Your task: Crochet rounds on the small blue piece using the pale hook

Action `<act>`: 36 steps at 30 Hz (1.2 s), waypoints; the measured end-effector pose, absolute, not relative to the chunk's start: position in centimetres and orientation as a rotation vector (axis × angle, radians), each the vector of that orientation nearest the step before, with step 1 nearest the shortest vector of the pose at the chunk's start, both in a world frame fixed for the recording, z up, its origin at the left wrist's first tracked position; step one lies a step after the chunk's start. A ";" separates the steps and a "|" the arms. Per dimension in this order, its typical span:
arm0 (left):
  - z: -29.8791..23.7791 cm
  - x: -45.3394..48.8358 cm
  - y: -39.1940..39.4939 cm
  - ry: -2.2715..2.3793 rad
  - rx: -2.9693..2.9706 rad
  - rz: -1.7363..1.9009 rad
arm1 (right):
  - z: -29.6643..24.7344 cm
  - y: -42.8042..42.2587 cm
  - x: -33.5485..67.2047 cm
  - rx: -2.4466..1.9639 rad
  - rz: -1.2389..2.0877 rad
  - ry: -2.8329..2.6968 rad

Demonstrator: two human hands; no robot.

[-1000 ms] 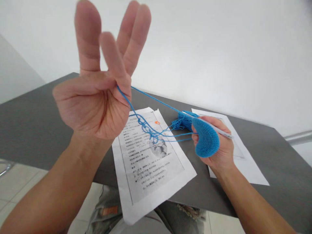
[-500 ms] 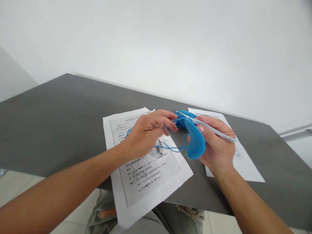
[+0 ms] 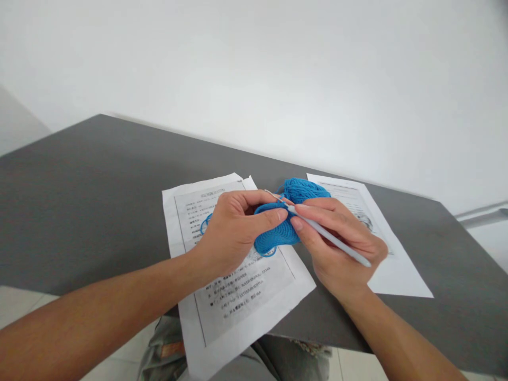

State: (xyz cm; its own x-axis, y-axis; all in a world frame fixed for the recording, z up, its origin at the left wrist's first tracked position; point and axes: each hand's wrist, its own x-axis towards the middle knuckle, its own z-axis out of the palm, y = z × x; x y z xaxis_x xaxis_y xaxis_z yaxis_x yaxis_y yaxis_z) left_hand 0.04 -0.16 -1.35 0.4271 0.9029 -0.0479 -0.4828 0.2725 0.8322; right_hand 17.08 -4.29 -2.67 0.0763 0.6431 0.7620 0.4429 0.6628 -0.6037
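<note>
My left hand [image 3: 234, 233] pinches a blue crocheted piece [image 3: 273, 233] between thumb and fingers, just above the printed sheet. My right hand [image 3: 337, 246] grips a pale crochet hook [image 3: 329, 239] like a pen, its tip at the top edge of the blue piece. A ball of blue yarn [image 3: 304, 189] lies on the table right behind both hands. A loop of blue yarn [image 3: 205, 225] shows to the left of my left hand.
Both hands work over a dark grey table [image 3: 99, 190]. A printed paper sheet [image 3: 238, 286] lies under them and hangs over the near edge. A second sheet [image 3: 391, 275] lies to the right. My lap shows below the edge. A white wall stands behind.
My left hand came down from a raised, spread pose with yarn round it to the table and closed on the blue piece. My right hand turned the piece and brought the hook to it.
</note>
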 end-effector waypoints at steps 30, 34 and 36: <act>-0.8 -0.5 -0.5 0.735 0.879 1.030 | -3.5 -4.0 18.1 -0.845 0.636 -1.372; -0.7 -0.7 -0.5 0.736 0.923 1.038 | -2.9 -4.1 18.1 -0.823 0.719 -1.293; -0.6 -0.7 -0.5 0.740 0.932 1.041 | -2.7 -4.1 18.2 -0.824 0.711 -1.307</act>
